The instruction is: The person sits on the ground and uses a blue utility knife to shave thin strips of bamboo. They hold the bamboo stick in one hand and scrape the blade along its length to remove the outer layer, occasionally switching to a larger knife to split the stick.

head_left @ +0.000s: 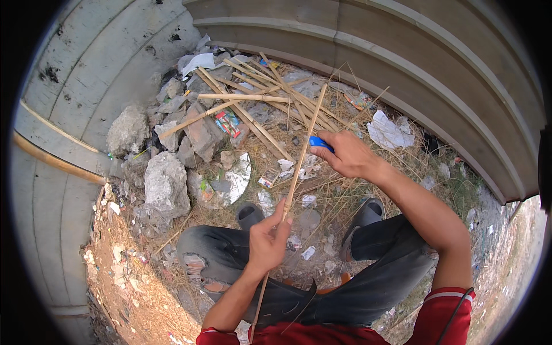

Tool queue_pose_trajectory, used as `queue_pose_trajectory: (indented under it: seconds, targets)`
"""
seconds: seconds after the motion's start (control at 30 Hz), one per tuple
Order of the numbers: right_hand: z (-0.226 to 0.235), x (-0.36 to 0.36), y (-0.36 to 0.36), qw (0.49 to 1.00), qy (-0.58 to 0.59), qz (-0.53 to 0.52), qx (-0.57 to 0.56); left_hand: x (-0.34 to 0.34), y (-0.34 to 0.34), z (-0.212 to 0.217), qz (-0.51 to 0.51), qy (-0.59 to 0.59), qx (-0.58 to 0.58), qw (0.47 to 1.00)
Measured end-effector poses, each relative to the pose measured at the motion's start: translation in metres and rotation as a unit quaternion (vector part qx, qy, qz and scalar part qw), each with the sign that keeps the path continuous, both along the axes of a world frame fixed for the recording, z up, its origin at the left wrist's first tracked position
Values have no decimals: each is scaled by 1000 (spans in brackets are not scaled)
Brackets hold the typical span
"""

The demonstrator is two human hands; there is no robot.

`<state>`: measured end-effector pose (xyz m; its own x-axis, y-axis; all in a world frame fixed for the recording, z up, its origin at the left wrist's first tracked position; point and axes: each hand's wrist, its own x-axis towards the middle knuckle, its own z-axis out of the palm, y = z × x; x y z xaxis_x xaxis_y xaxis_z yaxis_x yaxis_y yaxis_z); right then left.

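A long, thin bamboo strip (299, 172) slants from beside my lap up and away to the right. My left hand (269, 238) is closed round it, above my left thigh. Farther along, my right hand (348, 154) grips a blue-handled cutter (319, 142) that meets the side of the strip near its far end. The cutter's blade cannot be made out. Beyond both hands, several bamboo strips (247, 98) lie crossed in a loose pile on the littered ground.
Rough stones (165, 181) and a broken brick (204, 138) are heaped at the left. White crumpled paper (390, 130) lies at the right. A ribbed metal sheet (402, 52) curves round the back, and a pale panel wall (86, 75) stands at the left with a pole (57, 158) against it.
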<state>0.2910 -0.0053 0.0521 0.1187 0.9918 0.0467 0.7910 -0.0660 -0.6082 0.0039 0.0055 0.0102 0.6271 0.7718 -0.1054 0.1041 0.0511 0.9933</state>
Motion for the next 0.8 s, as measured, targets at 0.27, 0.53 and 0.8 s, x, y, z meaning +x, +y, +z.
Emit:
queue_pose_trajectory:
  seconds: [0.27, 0.53, 0.8]
  targets:
    - [-19, 158, -29, 936, -53, -340, 69, -35, -5, 1, -76, -4, -96, 992]
    - [17, 55, -14, 963, 89, -221, 125, -21, 6, 19, -114, -28, -172, 978]
    - [35, -24, -15, 957, 245, -63, 141, -12, 8, 25, -106, -42, -68, 991]
